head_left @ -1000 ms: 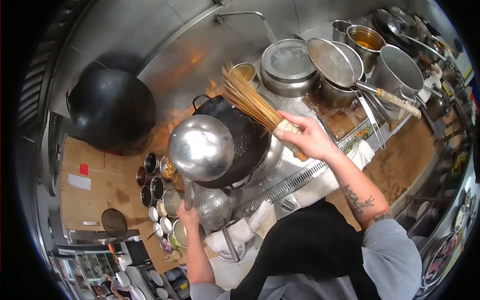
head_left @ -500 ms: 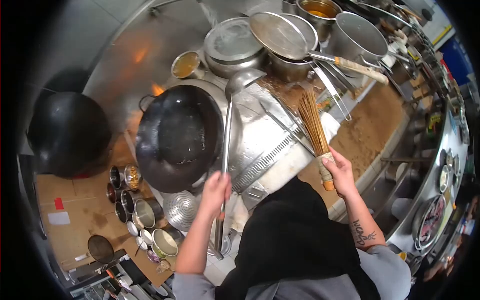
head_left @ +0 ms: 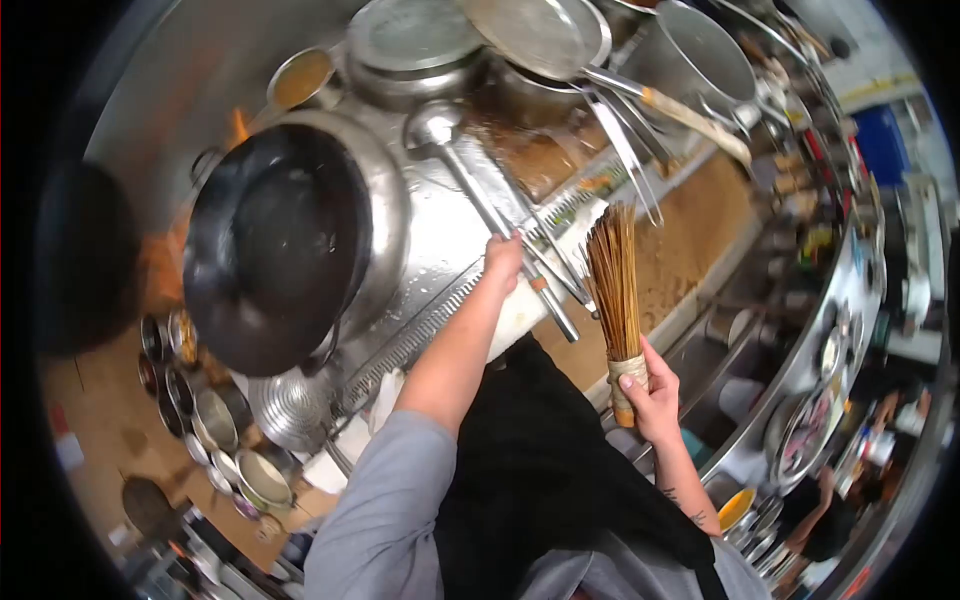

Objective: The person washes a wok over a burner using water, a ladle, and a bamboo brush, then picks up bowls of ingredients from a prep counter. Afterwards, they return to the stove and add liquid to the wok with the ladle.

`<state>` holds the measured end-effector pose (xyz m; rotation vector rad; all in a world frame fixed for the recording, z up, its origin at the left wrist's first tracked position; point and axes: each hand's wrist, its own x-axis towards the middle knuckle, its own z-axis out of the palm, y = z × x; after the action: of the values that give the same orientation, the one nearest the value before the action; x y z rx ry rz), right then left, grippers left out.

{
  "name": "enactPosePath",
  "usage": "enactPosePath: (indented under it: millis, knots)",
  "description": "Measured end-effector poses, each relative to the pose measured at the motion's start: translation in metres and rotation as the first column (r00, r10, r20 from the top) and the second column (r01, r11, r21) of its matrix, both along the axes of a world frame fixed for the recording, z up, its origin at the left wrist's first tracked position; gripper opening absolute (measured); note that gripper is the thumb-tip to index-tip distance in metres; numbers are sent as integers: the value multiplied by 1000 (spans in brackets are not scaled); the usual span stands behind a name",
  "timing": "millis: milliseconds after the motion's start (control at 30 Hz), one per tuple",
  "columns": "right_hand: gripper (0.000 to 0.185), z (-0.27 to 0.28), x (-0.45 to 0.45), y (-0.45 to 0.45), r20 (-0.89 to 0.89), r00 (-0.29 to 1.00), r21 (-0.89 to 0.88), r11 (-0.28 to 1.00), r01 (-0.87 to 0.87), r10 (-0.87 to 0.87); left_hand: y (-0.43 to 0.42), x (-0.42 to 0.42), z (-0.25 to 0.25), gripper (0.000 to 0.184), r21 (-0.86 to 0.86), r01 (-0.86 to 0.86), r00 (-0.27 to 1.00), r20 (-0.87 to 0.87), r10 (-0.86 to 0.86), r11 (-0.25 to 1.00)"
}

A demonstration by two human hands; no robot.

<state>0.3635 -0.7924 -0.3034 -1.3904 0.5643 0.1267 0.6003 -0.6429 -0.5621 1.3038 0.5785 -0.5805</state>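
Standing with its bristles upward, a brush [head_left: 618, 300] is held by its cloth-wrapped handle in the right hand [head_left: 655, 393]. The thumb is laid across the front of the wrapping, and the fingers are partly hidden behind it. The whole bundle of bristles is seen above the hand, while a short butt of the handle is left showing below.

A ladle [head_left: 470, 185] is gripped partway along its metal handle by the left hand [head_left: 503, 262], whose fingers are curled tightly round it. The bowl of the ladle is held out beyond the hand, over the steel stove top [head_left: 430, 215]; whether the metal is touched by it cannot be told. The lower end of the handle is pointed toward the brush, with a gap left between the two. Just beside this handle, a long thin metal tool [head_left: 555, 250] is seen slanting toward the brush.

To the left of the ladle, a black wok [head_left: 225, 285] is tilted on the stove, and a flame [head_left: 240, 125] is seen behind its rim. A perforated scoop [head_left: 293, 408] is placed near the wok's lower edge. Beyond the ladle's bowl are set a lidded pot [head_left: 415, 40] and a mesh strainer [head_left: 535, 35], which is laid across another pot [head_left: 545, 95].
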Motion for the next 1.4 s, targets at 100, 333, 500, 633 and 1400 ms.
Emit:
enactPosePath:
  millis: [100,333,500,633,1400]
  knots:
    - [72,17,51,19,126,964,-24,972,-233,234,36,-16,19,45,304,14,978,195,-77,953]
    - [44,126,257,164,-68,279,-867,82,-491,958,250,-219,160,27,666,-460,847,527,65,587]
    - [34,38,364,362,-470,-178,-577,-453,-679,865,251,-288,137,66,782,-387,921,299,251,488]
    - [40,7,334,470,-252,342,-801,3,-599,905,255,-297,162,70,719,-385,919,236,317,579]
    - [46,96,370,307,-660,167,-646,-440,-623,732,251,-300,132,82,-873,-361,735,-50,676,329]
